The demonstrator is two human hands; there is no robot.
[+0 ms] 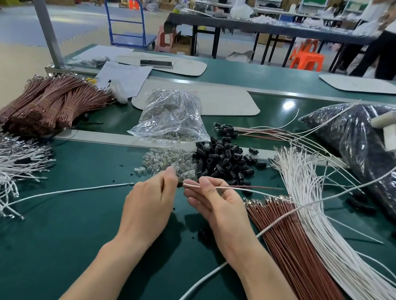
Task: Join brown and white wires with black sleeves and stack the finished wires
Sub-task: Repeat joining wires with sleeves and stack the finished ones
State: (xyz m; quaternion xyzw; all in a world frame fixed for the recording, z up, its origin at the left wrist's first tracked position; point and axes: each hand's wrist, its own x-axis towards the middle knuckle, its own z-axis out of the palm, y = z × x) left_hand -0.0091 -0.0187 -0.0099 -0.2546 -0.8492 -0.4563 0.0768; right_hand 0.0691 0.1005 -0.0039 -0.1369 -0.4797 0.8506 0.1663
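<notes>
**While the sleeve is being fitted: slip and snag risks**

While the left hand (151,205) pinches a small black tubular sleeve (180,185) at its fingertips, the right hand (219,205) pinches a thin white wire paired with a thin brown wire (245,188) just beside it, at centre frame above the green table mat (60,231). The wire ends meet the sleeve mouth; how far they are seated cannot be told.

Risks, as judged:
- A slackened pinch could let one wire back out, leaving the sleeve on a single wire.
- A dropped sleeve would be lost in the loose heap of black sleeves (226,160) just above the hands.
- The pair's free ends trail right over the fanned loose brown wires (304,259) and could drag strands out.
- The thick white cable (194,288) under the right forearm could catch.

Containers:
- The crumpled clear plastic bag (173,117), upper centre, holds small clear glassy pieces; more lie spilled below it.
- The large dark plastic bag (373,158), upper right, looks full of small black pieces; unconfirmed.
</notes>
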